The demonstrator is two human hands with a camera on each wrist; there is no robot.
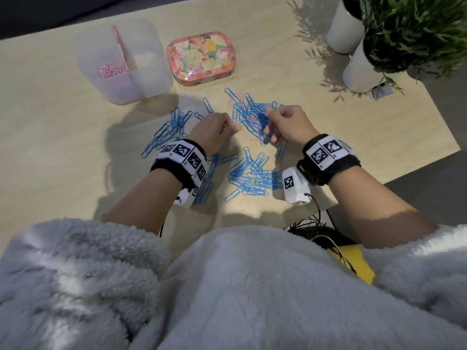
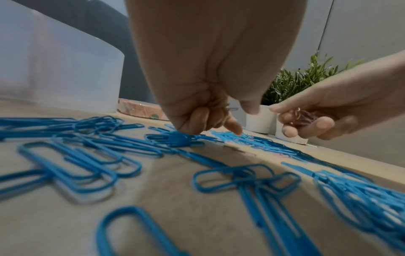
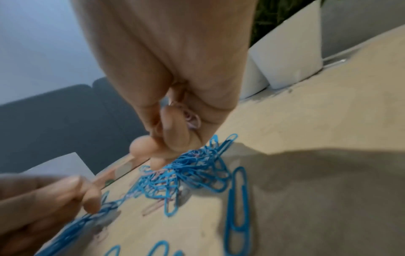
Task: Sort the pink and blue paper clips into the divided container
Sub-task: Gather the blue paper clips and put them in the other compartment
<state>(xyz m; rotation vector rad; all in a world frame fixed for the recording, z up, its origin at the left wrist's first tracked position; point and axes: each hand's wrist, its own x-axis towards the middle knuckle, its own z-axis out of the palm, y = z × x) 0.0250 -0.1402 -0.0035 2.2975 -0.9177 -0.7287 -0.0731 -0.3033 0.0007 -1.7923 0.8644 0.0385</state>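
A loose heap of blue wire paper clips (image 1: 249,117) with a few pale pink wire paper clips (image 1: 231,101) mixed in lies mid-worktop, spreading toward the near edge of the light wooden worktop (image 1: 50,137). The translucent plastic divided container (image 1: 126,64) stands toward the far left corner; its left compartment holds pink clips. Just right of it sits a rounded floral tin (image 1: 201,58). Two white cylindrical plant pots (image 1: 364,69) stand at the far right edge. The left hand (image 1: 214,130) is curled, fingertips (image 2: 235,129) down on the clips; what it holds I cannot tell. The right hand (image 1: 286,122) hovers over the heap, fingers (image 3: 175,128) curled around a small bunch of pink clips
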